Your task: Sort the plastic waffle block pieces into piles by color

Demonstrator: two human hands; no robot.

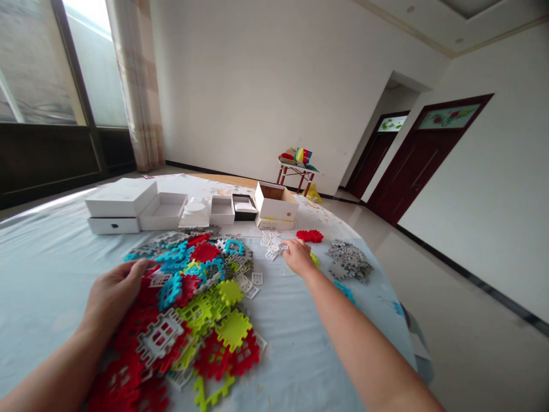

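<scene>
A heap of flat interlocking plastic tiles (193, 297) in red, blue, lime and grey lies on the pale blue tablecloth (43, 269). My left hand (114, 292) rests on the heap's left side, fingers curled over red tiles (141, 315). My right hand (297, 256) reaches far out, fingers closed at a small cluster of white window pieces (271, 243). A small stack of red tiles (309, 235) lies just beyond that hand, a lime piece (315, 259) under it, and a grey pile (349, 260) to its right.
Several white boxes (122, 206) and an open cardboard box (277, 205) line the table's far side. The table edge drops off at the right onto a tiled floor. A small red table (297, 170) with coloured items stands by the far wall.
</scene>
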